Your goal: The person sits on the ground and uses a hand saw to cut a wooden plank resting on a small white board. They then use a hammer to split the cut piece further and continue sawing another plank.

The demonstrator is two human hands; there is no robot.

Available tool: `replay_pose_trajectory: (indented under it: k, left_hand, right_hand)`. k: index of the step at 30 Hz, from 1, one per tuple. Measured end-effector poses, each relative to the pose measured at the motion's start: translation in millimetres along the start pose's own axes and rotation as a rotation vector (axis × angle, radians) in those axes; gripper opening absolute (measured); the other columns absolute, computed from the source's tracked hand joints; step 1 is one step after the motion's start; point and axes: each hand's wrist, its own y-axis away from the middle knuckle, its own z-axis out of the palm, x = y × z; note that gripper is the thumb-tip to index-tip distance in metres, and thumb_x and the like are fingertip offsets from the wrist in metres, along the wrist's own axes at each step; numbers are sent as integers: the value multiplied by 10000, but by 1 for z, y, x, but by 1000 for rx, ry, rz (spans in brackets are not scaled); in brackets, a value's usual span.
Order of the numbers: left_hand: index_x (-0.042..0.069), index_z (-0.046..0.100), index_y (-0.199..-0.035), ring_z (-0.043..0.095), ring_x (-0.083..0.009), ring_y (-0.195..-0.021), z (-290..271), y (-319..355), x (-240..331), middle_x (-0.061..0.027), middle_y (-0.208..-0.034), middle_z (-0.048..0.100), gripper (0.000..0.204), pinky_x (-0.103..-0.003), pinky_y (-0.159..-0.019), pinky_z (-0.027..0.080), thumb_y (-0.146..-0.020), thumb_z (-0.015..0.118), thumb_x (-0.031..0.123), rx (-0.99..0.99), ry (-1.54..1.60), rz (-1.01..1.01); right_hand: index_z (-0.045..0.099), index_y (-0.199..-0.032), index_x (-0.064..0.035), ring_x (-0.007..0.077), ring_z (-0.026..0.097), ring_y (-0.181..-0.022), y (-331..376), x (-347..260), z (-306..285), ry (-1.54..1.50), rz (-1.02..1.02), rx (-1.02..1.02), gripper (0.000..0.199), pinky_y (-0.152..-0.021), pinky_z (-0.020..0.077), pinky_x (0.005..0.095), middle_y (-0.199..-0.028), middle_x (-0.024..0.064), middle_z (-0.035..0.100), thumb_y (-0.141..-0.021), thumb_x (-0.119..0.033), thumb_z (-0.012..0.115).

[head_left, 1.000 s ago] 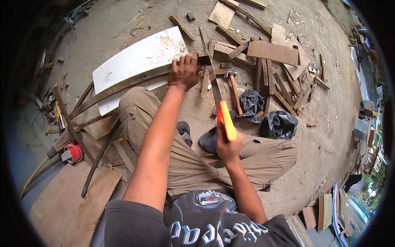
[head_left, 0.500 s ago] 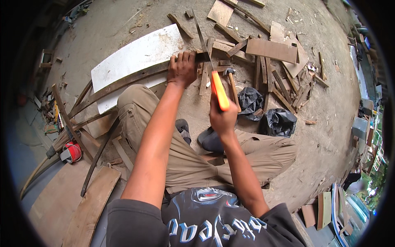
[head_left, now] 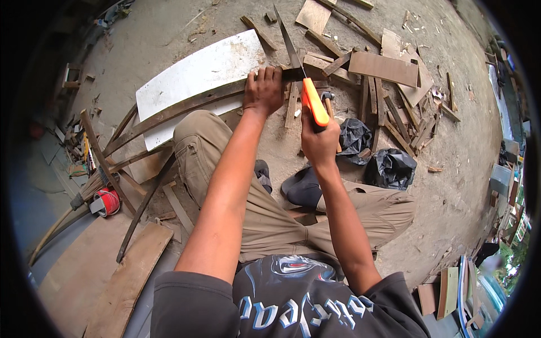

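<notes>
A long, dark wooden strip [head_left: 194,105] runs slantwise over a white board [head_left: 197,66] in front of me. My left hand [head_left: 264,91] is closed over the strip near its right end. Just right of those fingers, the blade of a handsaw [head_left: 291,47] crosses the strip, pointing away from me. My right hand [head_left: 321,139] grips the saw's orange handle, its fingers partly hidden behind it. A hammer [head_left: 329,101] lies on the ground beyond the right hand, partly covered by it.
Scrap wood pieces [head_left: 383,69] lie scattered at the far right. Two black plastic bags [head_left: 391,168] sit by my right knee. At the left are a broom [head_left: 90,188], a red container [head_left: 110,201] and plywood boards [head_left: 127,276].
My right hand has pushed the saw forward, away from me, across the strip. The left hand keeps its hold on the wood. The whole view has shifted slightly.
</notes>
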Motion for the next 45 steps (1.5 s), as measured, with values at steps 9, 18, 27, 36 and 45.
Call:
replay_pose_trajectory:
  k: [9, 18, 27, 36, 45]
  left_hand:
    - [91, 530, -1191, 535, -220, -970, -5, 11, 0, -67, -1016, 544, 393, -405, -887, 397, -893, 559, 345, -61, 34, -47]
    - [93, 541, -1156, 524, -220, -968, 0, 9, -3, -67, -1012, 537, 360, -408, -886, 387, -865, 571, 303, -22, 39, -47]
    - [99, 533, -1195, 539, -225, -988, -6, 8, -1, -67, -1037, 548, 391, -411, -913, 397, -894, 577, 344, -74, -4, -71]
    - [100, 548, -1137, 526, -216, -959, 2, 8, -4, -69, -1001, 539, 345, -388, -876, 390, -886, 547, 338, -20, -14, -50]
    - [88, 531, -1168, 519, -221, -980, -5, 5, 0, -69, -1035, 541, 386, -405, -890, 392, -879, 558, 342, -27, 21, -66]
  right_hand:
    - [673, -927, 59, 179, 630, -524, 133, -19, -91, 155, 73, -163, 77, -507, 459, 299, -616, 106, 608, -879, 9, 641]
    - [617, -787, 31, 106, 448, -503, 21, 2, -5, 24, 2, -45, 195, -482, 400, 326, -566, 117, 537, -917, -107, 662]
    - [668, -980, 79, 149, 611, -558, 114, -5, -91, 106, 50, -184, 133, -534, 465, 297, -640, 95, 594, -897, -19, 632]
    - [623, -789, 43, 136, 514, -510, 54, 16, -19, -28, 57, -81, 187, -499, 424, 313, -590, 90, 566, -925, -84, 640]
    - [652, -895, 62, 118, 523, -545, 66, 6, -49, -18, 194, -141, 140, -512, 419, 292, -613, 71, 560, -934, -70, 623]
